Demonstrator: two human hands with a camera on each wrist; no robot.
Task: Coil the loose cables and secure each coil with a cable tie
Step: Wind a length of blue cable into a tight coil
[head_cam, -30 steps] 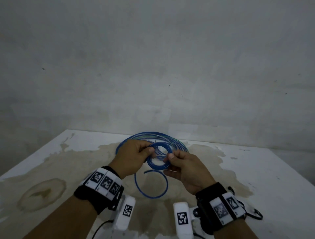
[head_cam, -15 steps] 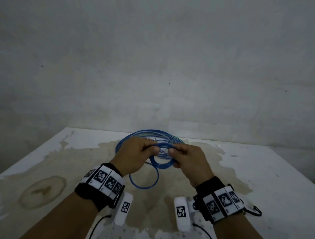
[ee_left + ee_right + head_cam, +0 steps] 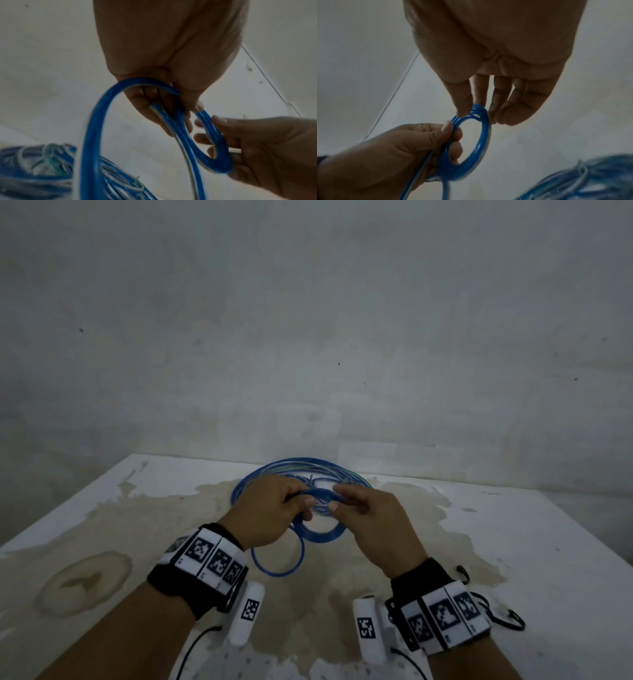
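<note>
Both hands are up off the table (image 3: 513, 542) working one small blue coil (image 3: 322, 537). The left hand (image 3: 270, 513) has its thumb and curled fingers clamped on the near-left side of the ring, with a couple of loose strands running through the palm, clearest in the left wrist view where the coil (image 3: 214, 155) hooks round under the thumb. The right hand (image 3: 373, 520) pinches the opposite side, thumb tip on top and fingertips underneath; from the right wrist camera the fingers (image 3: 510, 108) are only lightly bent and close together, touching the ring (image 3: 481, 142) at its upper edge. A bigger loose loop (image 3: 277, 559) of the same cable hangs down below the left fingers toward the table. Just past the fingertips of both hands sits a pile of blue and clear cable (image 3: 308, 470), flat on the stained tabletop. Near the right wrist, a few small black ties (image 3: 510, 619) lie on the table.
</note>
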